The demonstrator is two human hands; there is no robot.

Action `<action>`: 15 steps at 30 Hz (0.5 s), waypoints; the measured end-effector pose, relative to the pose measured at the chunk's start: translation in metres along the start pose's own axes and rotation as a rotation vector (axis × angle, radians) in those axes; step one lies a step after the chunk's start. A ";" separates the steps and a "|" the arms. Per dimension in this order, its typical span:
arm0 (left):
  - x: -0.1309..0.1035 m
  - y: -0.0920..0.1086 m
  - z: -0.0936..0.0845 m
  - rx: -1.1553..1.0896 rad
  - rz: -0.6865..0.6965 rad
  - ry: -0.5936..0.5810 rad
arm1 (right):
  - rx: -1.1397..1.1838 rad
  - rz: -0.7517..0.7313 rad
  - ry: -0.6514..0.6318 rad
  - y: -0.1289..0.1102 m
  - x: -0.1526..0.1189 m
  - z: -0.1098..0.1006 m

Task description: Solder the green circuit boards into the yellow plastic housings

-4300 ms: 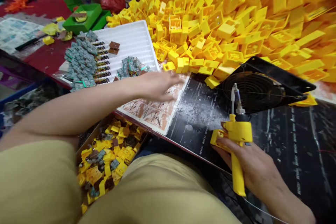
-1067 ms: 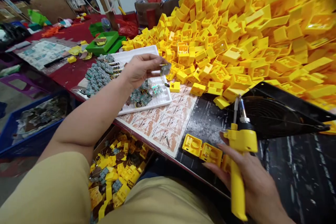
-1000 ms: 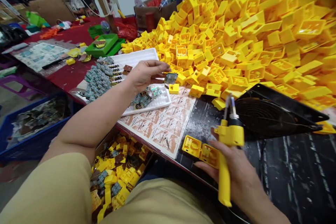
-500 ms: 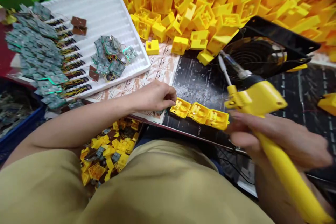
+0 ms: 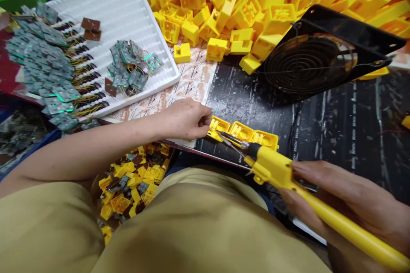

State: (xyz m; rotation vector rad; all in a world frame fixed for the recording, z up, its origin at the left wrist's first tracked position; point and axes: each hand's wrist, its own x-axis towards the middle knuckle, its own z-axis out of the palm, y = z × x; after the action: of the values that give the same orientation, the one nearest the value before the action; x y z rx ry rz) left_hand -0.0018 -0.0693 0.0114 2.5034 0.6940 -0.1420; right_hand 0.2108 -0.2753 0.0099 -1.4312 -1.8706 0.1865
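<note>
Three open yellow housings lie in a row at the table's front edge: a left one (image 5: pixel 220 124), a middle one (image 5: pixel 241 133) and a right one (image 5: pixel 266 139). My left hand (image 5: pixel 190 119) is closed at the left housing, thumb and fingertips pressed together at its left side; whatever they pinch is hidden. A yellow soldering iron with a feed tube (image 5: pixel 276 166) is gripped in my right hand (image 5: pixel 336 196). Its metal tip points left and reaches over the left housing; contact cannot be made out.
A white foam tray (image 5: pixel 150 21) at left bears green circuit boards (image 5: pixel 48 59) with wires. Many yellow housings (image 5: pixel 250 8) are heaped at the back. A black fan (image 5: pixel 307 64) stands at right. Below the table edge lies a pile of yellow parts and boards (image 5: pixel 134 179).
My right hand has brought the soldering iron down and left, from beside the fan to the left housing. My left hand stays nearly in place. The whole view has shifted slightly.
</note>
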 end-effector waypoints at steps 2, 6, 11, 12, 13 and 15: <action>0.001 0.001 -0.001 0.001 -0.009 -0.010 | 0.075 -0.024 0.013 -0.005 0.006 0.007; 0.002 0.000 -0.001 -0.025 0.023 -0.010 | 0.027 -0.043 0.019 -0.013 0.016 0.013; 0.003 0.000 -0.002 0.048 0.082 0.002 | -0.090 -0.127 -0.020 -0.012 0.020 0.014; 0.003 0.001 -0.002 0.083 0.090 -0.003 | -0.100 -0.144 -0.041 -0.011 0.020 0.013; 0.004 0.002 -0.003 0.119 0.097 -0.011 | -0.112 -0.160 -0.063 -0.010 0.020 0.013; 0.006 0.005 -0.006 0.186 0.106 -0.039 | -0.138 -0.179 -0.084 -0.007 0.020 0.009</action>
State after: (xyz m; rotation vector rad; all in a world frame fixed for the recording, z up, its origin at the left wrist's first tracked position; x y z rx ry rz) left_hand 0.0055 -0.0673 0.0171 2.6999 0.5530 -0.2259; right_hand 0.1981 -0.2575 0.0169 -1.3551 -2.1033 0.0303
